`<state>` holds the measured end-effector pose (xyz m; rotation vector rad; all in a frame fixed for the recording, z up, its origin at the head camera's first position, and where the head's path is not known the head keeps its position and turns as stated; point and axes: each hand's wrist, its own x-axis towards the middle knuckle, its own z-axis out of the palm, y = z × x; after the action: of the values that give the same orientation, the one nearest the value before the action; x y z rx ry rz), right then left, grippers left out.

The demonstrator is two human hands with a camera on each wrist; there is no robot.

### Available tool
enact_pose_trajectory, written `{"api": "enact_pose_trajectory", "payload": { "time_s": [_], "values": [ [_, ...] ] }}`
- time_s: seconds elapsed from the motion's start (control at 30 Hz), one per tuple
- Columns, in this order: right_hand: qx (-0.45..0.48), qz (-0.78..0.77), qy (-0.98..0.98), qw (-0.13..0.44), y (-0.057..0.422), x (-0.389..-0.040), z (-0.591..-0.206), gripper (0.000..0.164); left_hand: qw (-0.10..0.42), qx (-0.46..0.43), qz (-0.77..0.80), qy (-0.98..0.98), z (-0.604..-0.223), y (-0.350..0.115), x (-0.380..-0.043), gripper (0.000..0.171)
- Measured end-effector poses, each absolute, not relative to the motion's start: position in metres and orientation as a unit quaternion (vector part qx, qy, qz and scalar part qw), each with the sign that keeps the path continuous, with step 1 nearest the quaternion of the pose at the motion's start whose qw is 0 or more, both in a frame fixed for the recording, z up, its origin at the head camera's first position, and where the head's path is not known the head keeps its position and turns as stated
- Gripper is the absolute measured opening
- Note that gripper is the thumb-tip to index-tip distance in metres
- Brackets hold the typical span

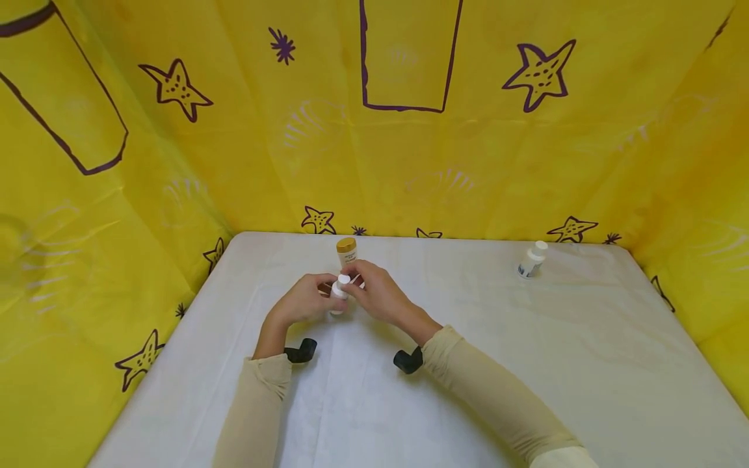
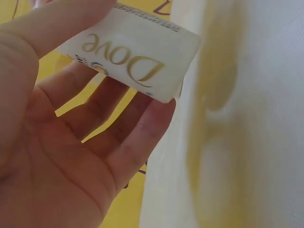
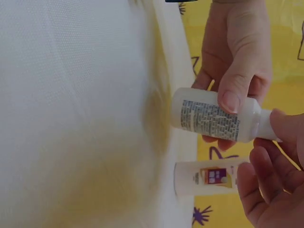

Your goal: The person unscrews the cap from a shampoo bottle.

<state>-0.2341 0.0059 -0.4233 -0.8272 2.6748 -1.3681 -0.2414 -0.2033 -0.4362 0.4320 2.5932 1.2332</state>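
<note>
A small white bottle (image 1: 338, 292) is held just above the table by my left hand (image 1: 300, 301). In the left wrist view, gold Dove lettering shows on the bottle (image 2: 133, 52), with the thumb on one side and fingers on the other. The right wrist view shows the printed back of the bottle (image 3: 209, 118). My right hand (image 1: 377, 292) pinches the bottle's white cap (image 3: 267, 124) between thumb and index finger. Just behind the hands stands a pale bottle with a gold cap (image 1: 346, 245), its lower part partly hidden by the right hand.
Another white bottle (image 1: 531, 260) stands upright toward the back right of the white-covered table (image 1: 526, 364). Yellow cloth walls (image 1: 398, 162) with starfish drawings enclose the back and sides. A black wrist mount (image 1: 407, 360) shows beside the right wrist, another beside the left.
</note>
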Motion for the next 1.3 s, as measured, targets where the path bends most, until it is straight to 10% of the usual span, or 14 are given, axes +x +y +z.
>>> {"api": "enact_pose_trajectory", "payload": {
  "time_s": [1.3],
  "values": [
    [-0.066,-0.565,0.82,-0.058,0.089,-0.233,-0.408,0.034,0.054,0.178,0.468,0.864,-0.419,-0.106,-0.258,0.048]
  ]
}}
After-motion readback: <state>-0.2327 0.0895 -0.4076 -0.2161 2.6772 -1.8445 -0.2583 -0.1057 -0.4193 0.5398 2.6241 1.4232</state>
